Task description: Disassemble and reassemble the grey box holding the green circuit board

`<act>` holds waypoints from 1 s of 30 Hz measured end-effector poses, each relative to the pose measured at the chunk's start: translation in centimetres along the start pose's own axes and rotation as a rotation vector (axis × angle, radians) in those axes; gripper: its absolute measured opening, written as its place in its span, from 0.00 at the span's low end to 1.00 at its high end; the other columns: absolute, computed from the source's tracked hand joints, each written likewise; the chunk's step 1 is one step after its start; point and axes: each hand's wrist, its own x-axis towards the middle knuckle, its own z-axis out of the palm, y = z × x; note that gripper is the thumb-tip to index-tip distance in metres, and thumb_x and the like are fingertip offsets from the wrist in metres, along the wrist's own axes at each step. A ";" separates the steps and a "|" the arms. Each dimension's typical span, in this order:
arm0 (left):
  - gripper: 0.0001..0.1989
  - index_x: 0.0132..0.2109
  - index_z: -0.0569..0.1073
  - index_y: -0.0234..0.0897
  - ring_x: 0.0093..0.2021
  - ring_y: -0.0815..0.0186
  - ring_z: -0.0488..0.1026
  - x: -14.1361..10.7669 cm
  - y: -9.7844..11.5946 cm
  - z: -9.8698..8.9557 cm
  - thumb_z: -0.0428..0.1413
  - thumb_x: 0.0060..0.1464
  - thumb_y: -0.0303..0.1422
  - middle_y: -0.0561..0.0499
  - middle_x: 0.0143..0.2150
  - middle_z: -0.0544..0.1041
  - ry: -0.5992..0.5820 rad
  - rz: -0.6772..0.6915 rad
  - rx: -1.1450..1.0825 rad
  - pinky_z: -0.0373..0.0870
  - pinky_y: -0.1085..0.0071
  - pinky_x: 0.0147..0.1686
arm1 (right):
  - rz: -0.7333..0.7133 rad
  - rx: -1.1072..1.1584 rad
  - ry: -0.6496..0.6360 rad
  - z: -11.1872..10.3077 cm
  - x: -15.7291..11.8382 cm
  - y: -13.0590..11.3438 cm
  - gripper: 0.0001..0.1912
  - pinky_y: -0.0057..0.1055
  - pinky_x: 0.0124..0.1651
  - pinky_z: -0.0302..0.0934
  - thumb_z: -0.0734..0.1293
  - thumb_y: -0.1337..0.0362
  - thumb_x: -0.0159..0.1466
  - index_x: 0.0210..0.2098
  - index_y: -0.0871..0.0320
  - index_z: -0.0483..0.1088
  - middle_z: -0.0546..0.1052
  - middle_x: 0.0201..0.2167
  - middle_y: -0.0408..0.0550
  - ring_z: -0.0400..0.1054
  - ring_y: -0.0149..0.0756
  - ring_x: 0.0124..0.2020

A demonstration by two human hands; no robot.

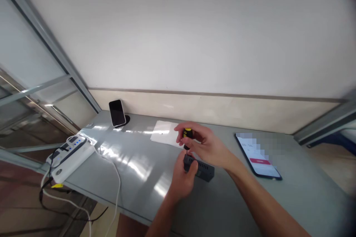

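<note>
My right hand [204, 140] is closed around the black-and-yellow handle of a short screwdriver [188, 133], which stands upright with its shaft pointing down. Below it, my left hand [183, 177] grips one end of a dark grey oblong box [205, 171] with a row of slots along its top. The screwdriver's tip meets the box near the held end, but my fingers hide the exact spot. Behind both hands lies a sheet of white paper [162, 133], partly covered by my right hand.
On the right a large phone [261, 159] lies with its screen lit. A dark-screened device [117, 113] leans on a stand at the back left. A white power strip [73, 161] with cables [118, 177] sits at the left edge. A pale wall [194, 44] rises behind the grey table [130, 189].
</note>
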 end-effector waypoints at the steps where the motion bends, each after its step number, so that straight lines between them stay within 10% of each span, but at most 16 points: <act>1: 0.23 0.53 0.75 0.37 0.47 0.54 0.76 0.0 0.0 0.0 0.58 0.64 0.51 0.42 0.49 0.79 0.006 -0.007 0.007 0.73 0.58 0.53 | 0.005 0.025 -0.039 -0.3 -0.1 -0.3 0.14 0.28 0.31 0.69 0.69 0.51 0.71 0.51 0.50 0.77 0.78 0.37 0.47 0.73 0.35 0.36; 5: 0.21 0.48 0.75 0.37 0.45 0.56 0.76 0.0 0.1 0.0 0.59 0.63 0.51 0.43 0.47 0.79 0.028 -0.008 0.030 0.73 0.58 0.53 | 0.039 0.096 -0.019 -1.0 -0.1 -0.4 0.13 0.29 0.30 0.70 0.71 0.51 0.70 0.45 0.52 0.79 0.80 0.42 0.51 0.76 0.39 0.42; 14: 0.24 0.45 0.75 0.37 0.39 0.58 0.74 0.0 -0.7 0.0 0.58 0.62 0.55 0.47 0.38 0.78 0.043 -0.001 0.054 0.73 0.62 0.44 | -0.099 0.249 0.133 2.3 0.5 2.6 0.22 0.27 0.23 0.52 0.70 0.39 0.67 0.42 0.51 0.71 0.62 0.25 0.35 0.54 0.27 0.20; 19: 0.23 0.49 0.76 0.37 0.43 0.56 0.76 0.0 -0.2 0.0 0.60 0.61 0.53 0.45 0.44 0.80 0.055 -0.002 0.061 0.73 0.60 0.47 | -0.040 0.291 0.050 2.6 0.4 1.8 0.27 0.32 0.34 0.60 0.57 0.39 0.74 0.37 0.53 0.72 0.66 0.29 0.42 0.61 0.33 0.29; 23: 0.23 0.52 0.76 0.36 0.47 0.53 0.78 0.0 -0.2 0.0 0.59 0.63 0.51 0.42 0.47 0.82 0.035 0.010 0.033 0.74 0.58 0.50 | -0.065 0.310 -0.019 2.6 0.5 0.9 0.20 0.34 0.42 0.66 0.66 0.45 0.72 0.35 0.54 0.72 0.73 0.41 0.47 0.70 0.34 0.37; 30: 0.23 0.49 0.77 0.35 0.45 0.53 0.78 0.0 -0.8 -0.1 0.61 0.61 0.52 0.42 0.45 0.82 0.042 -0.010 0.045 0.74 0.59 0.47 | 0.014 0.267 0.058 3.1 0.0 0.9 0.19 0.25 0.24 0.49 0.66 0.42 0.71 0.41 0.50 0.64 0.60 0.24 0.34 0.51 0.28 0.23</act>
